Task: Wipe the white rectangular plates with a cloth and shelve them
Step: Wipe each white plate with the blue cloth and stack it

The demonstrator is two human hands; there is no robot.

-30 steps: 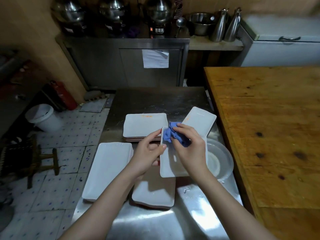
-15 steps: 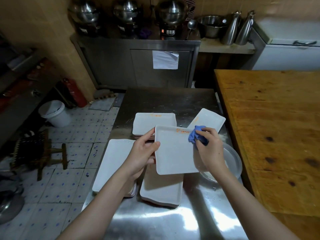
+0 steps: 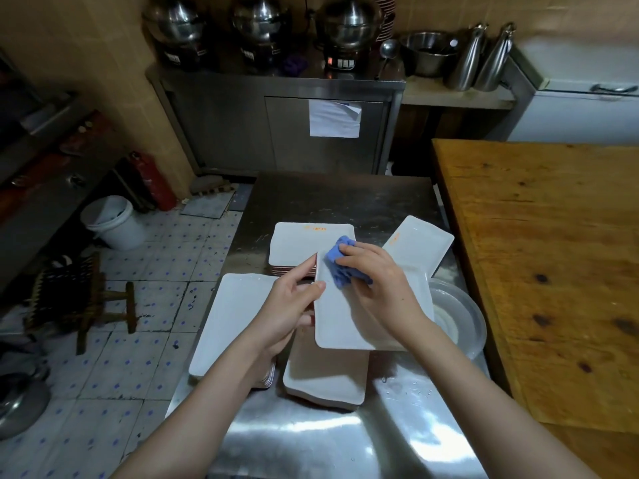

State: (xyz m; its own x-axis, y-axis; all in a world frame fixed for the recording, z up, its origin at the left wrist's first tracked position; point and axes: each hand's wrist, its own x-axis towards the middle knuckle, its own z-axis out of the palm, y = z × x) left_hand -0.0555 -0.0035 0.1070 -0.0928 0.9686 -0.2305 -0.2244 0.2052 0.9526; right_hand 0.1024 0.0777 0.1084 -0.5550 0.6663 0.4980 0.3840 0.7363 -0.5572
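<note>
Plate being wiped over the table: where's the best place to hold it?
Probably its left long edge, coming from the left, as the left hand does now: thumb on the rim, fingers beneath. The plate is flat and thin, and that leaves its face free for the blue cloth under the right hand.

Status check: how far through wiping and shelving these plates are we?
Done: cannot tell; the stacks look alike, wiped or not. In hand: the left hand grips one plate by its edge while the right hand presses the blue cloth on it. Left: finish this one, then shelve; the back stack, left stack, front stack and angled plate all sit on the steel table.
</note>
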